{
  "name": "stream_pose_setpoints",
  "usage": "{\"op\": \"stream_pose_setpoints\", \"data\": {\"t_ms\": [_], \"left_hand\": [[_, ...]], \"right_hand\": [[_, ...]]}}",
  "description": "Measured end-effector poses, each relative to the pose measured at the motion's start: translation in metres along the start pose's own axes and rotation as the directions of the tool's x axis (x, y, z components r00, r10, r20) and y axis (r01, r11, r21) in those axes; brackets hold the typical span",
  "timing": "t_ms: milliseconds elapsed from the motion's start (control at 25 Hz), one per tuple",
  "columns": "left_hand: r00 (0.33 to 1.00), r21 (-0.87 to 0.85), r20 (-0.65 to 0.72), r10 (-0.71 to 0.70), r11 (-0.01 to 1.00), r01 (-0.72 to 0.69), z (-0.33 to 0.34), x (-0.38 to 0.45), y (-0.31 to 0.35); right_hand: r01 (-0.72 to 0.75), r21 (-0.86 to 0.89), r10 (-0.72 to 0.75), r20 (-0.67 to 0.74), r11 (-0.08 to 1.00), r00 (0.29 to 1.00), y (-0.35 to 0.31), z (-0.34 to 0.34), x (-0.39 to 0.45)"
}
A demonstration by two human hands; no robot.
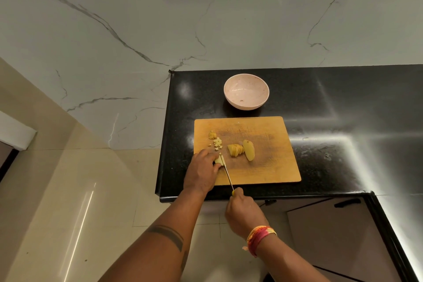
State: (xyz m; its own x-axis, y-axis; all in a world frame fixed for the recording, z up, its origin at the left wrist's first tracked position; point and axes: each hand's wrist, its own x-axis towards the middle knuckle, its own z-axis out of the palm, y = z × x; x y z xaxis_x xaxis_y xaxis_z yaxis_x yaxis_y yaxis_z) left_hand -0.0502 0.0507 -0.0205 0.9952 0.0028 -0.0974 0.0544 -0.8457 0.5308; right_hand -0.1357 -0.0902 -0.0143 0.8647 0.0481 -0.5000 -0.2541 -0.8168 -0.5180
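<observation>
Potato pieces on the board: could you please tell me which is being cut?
The pale piece held by the left hand, against the knife; the others lie untouched.

Knife [227, 173] on hand-held potato piece [219, 160]

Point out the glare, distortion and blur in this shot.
Head view: white glare streaks the black countertop right of the cutting board; the wide-angle lens skews the counter edges and wall; the knife and potato pieces look sharp, without motion blur.
</observation>
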Motion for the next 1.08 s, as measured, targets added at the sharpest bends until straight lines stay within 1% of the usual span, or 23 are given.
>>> {"op": "stream_pose_setpoints", "data": {"t_ms": [160, 320, 520, 680, 920, 1080], "left_hand": [[0.999, -0.024, -0.009, -0.03, 0.999, 0.03, 0.001, 0.0, 0.002], [0.998, -0.047, -0.012, -0.062, 0.997, 0.061, 0.003, 0.002, 0.001], [0.998, -0.042, -0.028, -0.059, 0.997, 0.058, 0.004, 0.004, 0.0], [0.996, -0.051, -0.007, -0.092, 0.995, 0.091, 0.006, 0.005, -0.001], [0.995, -0.053, -0.018, -0.096, 0.994, 0.095, 0.003, 0.004, 0.002], [0.995, -0.086, -0.044, -0.092, 0.992, 0.088, 0.002, 0.0, 0.001]], "right_hand": [[0.024, 0.032, -0.023, -0.041, 0.999, 0.999, -0.008, -0.004, 0.002], [0.021, 0.02, -0.02, -0.023, 1.0, 1.0, -0.023, -0.008, 0.021], [0.029, -0.018, -0.029, -0.01, 0.999, 1.0, -0.024, -0.007, 0.031], [0.042, -0.042, -0.042, 0.0, 0.998, 0.999, -0.026, -0.008, 0.034], [-0.011, -0.02, 0.012, 0.045, 1.0, 0.999, -0.008, -0.003, 0.012], [0.0, 0.015, 0.0, 0.019, 1.0, 1.0, -0.002, -0.003, -0.002]]}}
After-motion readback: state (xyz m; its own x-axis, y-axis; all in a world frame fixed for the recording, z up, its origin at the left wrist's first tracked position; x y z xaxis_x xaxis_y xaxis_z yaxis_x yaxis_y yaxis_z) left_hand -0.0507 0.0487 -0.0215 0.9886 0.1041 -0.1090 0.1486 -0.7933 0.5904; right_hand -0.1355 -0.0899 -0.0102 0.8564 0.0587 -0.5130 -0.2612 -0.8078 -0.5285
